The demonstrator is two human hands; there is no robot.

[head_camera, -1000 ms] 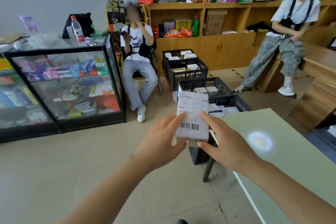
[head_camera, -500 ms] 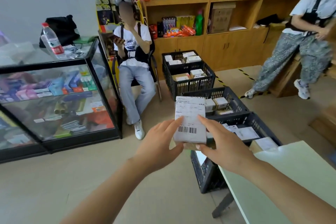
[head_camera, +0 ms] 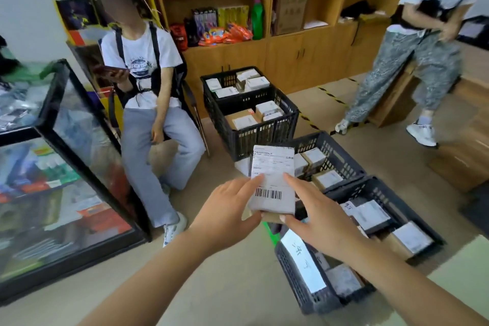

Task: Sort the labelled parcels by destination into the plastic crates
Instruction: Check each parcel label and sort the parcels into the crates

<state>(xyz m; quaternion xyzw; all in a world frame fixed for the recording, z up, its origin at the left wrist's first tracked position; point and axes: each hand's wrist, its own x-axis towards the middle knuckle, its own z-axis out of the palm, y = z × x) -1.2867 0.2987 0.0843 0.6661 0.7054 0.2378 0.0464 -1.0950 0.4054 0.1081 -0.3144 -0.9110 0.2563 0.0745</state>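
Head view: both hands hold 1 labelled parcel (head_camera: 272, 180) upright in the air, label facing the camera. The left hand (head_camera: 227, 209) pinches its left edge, the right hand (head_camera: 320, 217) grips its right edge and bottom. Below and beyond stand 4 black crates (head_camera: 264, 137) holding parcels, the nearest (head_camera: 299, 283) beside a table (head_camera: 460, 272).
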